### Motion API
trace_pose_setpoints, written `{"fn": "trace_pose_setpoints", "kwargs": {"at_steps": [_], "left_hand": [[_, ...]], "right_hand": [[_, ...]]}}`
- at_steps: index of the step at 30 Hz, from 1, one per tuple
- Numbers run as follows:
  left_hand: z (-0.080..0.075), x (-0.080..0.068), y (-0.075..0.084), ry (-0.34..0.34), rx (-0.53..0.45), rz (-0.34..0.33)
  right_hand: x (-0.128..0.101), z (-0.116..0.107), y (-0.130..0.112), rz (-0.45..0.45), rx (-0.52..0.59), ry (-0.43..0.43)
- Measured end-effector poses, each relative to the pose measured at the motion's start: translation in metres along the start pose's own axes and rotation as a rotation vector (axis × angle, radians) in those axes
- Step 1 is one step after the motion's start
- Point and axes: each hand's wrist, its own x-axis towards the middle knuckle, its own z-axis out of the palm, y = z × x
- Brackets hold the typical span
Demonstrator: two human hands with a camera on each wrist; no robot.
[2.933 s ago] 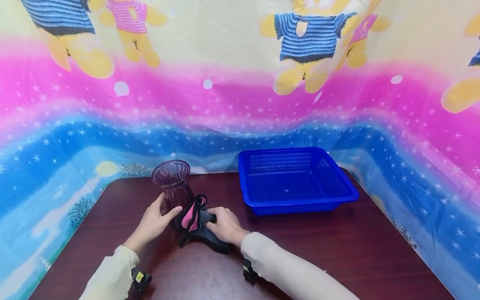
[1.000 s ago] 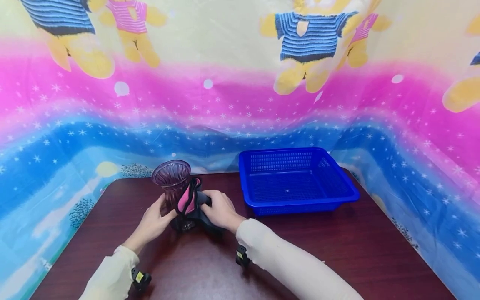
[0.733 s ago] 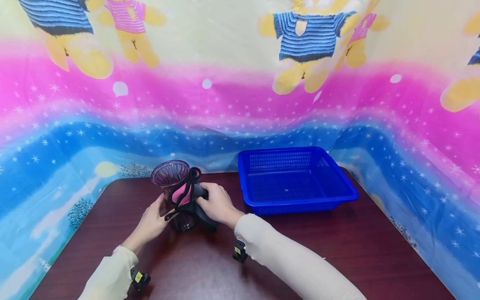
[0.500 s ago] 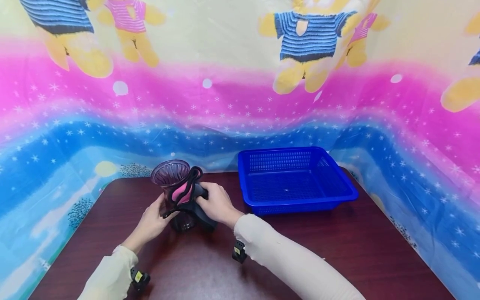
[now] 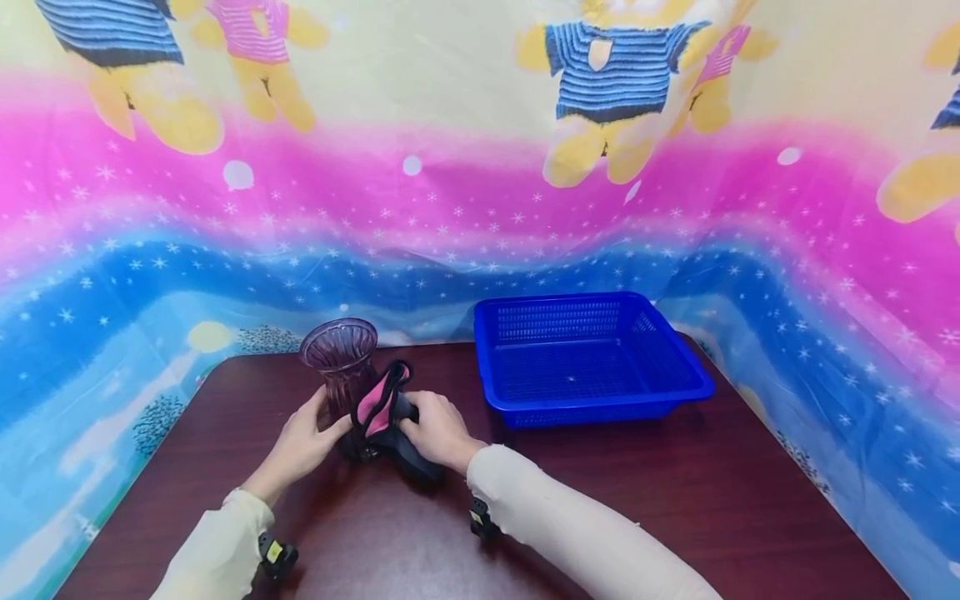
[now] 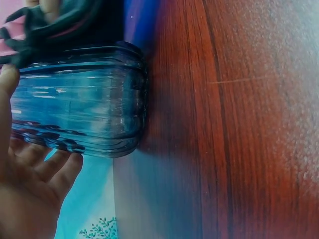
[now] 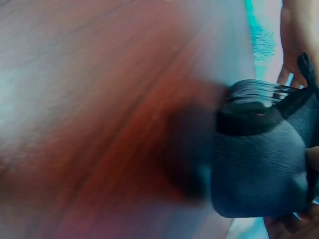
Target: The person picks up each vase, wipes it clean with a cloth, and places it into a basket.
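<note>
The left hand holds round a ribbed, transparent purple vase, upright, its mouth widely flared. The right hand grips a soft grey article with pink part and black edging.

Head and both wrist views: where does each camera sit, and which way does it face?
Head: worn on the head, facing forward and down at the table, vase, cloth item, blue basket; left-hand grip, right-hand grip and sleeves show.
Left wrist: worn there, facing vase and table; left-hand grip and part of the right show.
Right wrist: worn there, facing the cloth item and table; parts of both grips show.
Shared: both wrist views show vase, cloth item and table.
</note>
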Motion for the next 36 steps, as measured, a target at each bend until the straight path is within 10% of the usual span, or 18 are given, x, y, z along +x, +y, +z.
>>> {"fn": "trace_pose_setpoints", "kwargs": {"at_steps": [18,36], "left_hand": [[0.002,-0.002,0.0,-0.016,0.017,-0.062],[0.002,-0.002,-0.002,-0.015,0.056,-0.034]], "right_hand": [[-0.013,0.019,0.02,0.042,-0.151,-0.093],[-0.004,0.003,0.01,0.039,0.043,-0.046]]}}
